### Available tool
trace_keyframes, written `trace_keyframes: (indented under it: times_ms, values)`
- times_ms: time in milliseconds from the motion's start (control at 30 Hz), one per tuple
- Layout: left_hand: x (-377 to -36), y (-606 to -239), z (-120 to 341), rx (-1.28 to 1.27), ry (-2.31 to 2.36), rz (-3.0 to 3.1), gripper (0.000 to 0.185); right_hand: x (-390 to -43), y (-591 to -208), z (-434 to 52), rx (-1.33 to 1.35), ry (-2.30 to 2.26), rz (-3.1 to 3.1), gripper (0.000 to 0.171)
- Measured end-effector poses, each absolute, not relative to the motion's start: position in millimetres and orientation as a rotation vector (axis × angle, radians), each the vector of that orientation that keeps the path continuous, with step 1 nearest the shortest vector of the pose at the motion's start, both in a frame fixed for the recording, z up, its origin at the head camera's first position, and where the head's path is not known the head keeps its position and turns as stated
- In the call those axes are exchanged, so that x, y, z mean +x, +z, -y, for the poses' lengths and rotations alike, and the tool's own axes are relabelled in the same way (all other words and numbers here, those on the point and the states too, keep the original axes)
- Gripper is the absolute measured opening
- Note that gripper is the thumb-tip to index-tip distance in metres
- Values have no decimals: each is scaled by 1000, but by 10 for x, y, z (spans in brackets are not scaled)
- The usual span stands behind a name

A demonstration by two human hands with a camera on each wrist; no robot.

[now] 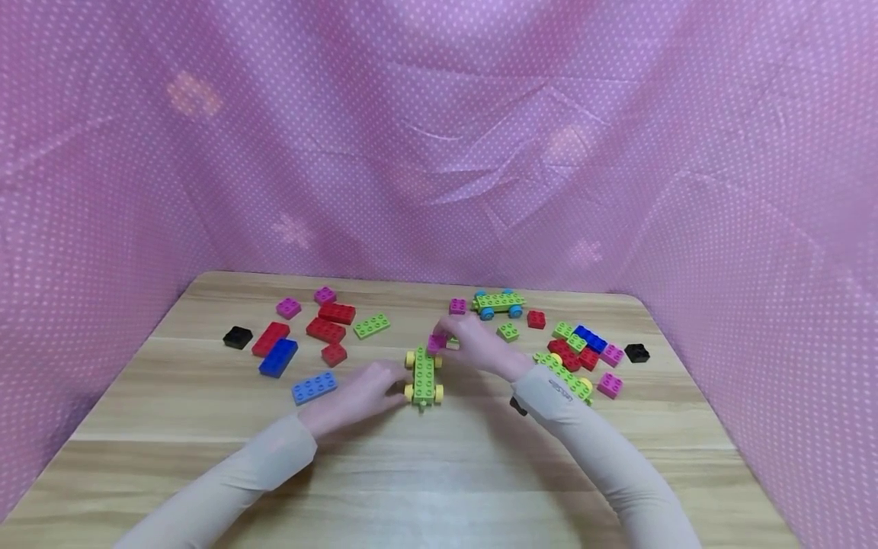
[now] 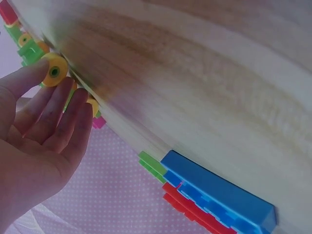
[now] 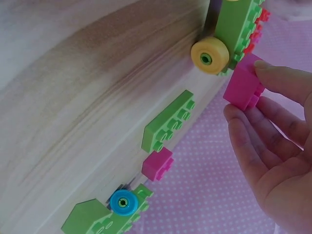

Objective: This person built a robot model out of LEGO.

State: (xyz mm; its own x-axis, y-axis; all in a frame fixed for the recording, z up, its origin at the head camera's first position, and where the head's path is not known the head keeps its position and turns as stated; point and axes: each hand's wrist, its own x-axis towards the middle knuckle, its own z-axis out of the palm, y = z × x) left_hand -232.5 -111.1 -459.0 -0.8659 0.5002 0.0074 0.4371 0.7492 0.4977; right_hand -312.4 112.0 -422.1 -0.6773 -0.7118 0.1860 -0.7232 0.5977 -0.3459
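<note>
A green toy car base (image 1: 424,377) with yellow wheels stands lengthwise on the table between the two hands. From its left side my left hand (image 1: 366,395) holds it at the wheels; in the left wrist view the thumb and fingers meet around a yellow wheel (image 2: 58,68). My right hand (image 1: 478,347) pinches a small magenta brick (image 3: 242,84) between thumb and fingers, studs turned toward the palm. That brick is right by the far end of the car base. A green plate brick (image 1: 453,343) lies partly hidden behind the right hand.
Red, blue, green and magenta bricks lie on the left, with a light blue brick (image 1: 315,388) near the left hand. A blue-wheeled car base (image 1: 498,303) stands at the back. Another yellow-wheeled base (image 1: 569,376) lies partly under the right sleeve, beside several bricks. Pink dotted cloth (image 1: 439,152) surrounds the table.
</note>
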Motion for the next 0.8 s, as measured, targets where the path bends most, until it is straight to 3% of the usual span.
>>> trace_keyframes:
  times_ms: [800]
  values:
    - [-2333, -4618, 1105, 804, 682, -2875, 25, -2930, -4324, -1133, 1239, 617, 2727, 21]
